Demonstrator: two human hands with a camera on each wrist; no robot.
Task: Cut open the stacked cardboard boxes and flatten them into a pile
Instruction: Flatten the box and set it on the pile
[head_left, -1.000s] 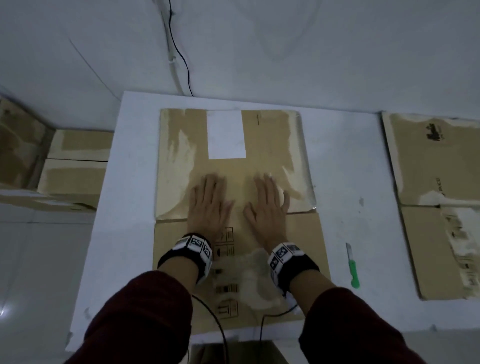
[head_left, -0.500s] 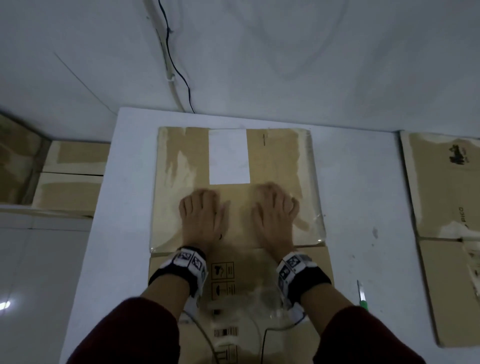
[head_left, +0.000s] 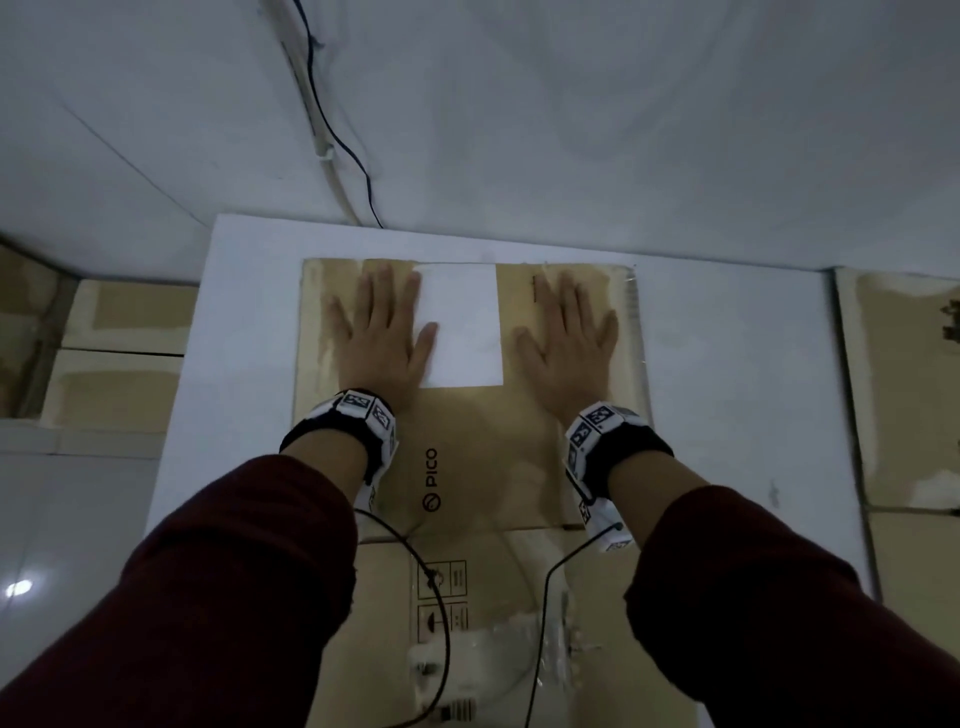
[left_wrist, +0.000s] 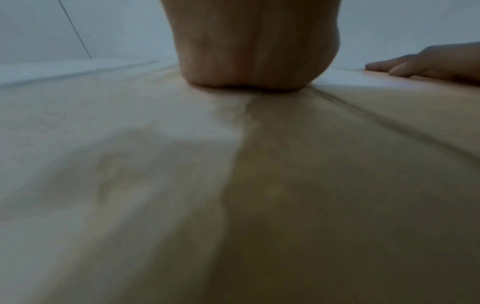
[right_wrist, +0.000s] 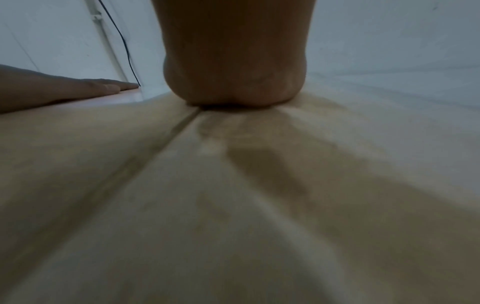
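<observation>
A flattened brown cardboard box (head_left: 467, 447) with a white label (head_left: 460, 322) lies on the white table (head_left: 727, 395). My left hand (head_left: 376, 332) presses flat on its far part, left of the label, fingers straight and spread. On the other side of the label my right hand (head_left: 569, 338) presses flat the same way. In the left wrist view the heel of the left hand (left_wrist: 249, 51) bears on the cardboard (left_wrist: 233, 185). The right wrist view shows the heel of the right hand (right_wrist: 233, 57) on the cardboard (right_wrist: 233, 205). Nothing is held.
More flattened cardboard (head_left: 904, 395) lies at the right edge of the view. Brown boxes (head_left: 114, 353) stand on the floor to the left. A black cable (head_left: 332, 119) runs down the wall behind the table. Wrist-camera cables (head_left: 441, 623) trail over the near cardboard.
Both hands have slid away from me along the cardboard to its far end and moved apart, now flanking the white label. The green-handled knife has left the view.
</observation>
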